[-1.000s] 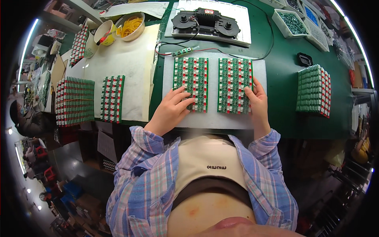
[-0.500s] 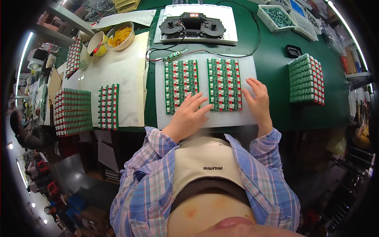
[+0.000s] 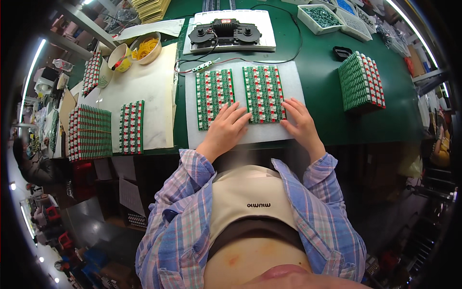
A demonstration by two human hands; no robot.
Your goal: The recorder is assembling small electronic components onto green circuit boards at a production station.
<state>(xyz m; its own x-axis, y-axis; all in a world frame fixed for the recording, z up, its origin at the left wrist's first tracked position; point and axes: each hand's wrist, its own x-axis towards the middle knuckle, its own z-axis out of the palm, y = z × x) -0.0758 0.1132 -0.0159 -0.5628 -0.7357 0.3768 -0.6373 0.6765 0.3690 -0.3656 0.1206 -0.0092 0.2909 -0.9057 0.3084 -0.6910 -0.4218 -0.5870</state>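
Two green circuit board panels lie side by side on a white foam sheet (image 3: 294, 74), each with rows of white and red parts. My left hand (image 3: 223, 130) rests with fingers stretched out over the lower right of the left panel (image 3: 214, 94), and its fingertips reach the gap between the two. Beside the lower right edge of the right panel (image 3: 263, 94) is my right hand (image 3: 303, 126), fingers apart, thumb and fingertips at that edge. Neither hand grips anything that I can see.
Behind the foam stands a black twin-reel device (image 3: 224, 33) on a white base, with a small wired board (image 3: 203, 66). Stacked panels stand right (image 3: 362, 82) and left (image 3: 90, 132). A bowl of yellow rubber bands (image 3: 146, 48) and bins of small parts (image 3: 320, 18) sit farther back.
My right hand has come in against the right panel's lower right edge. The left hand stays over the left panel's lower right. The whole view has shifted slightly.
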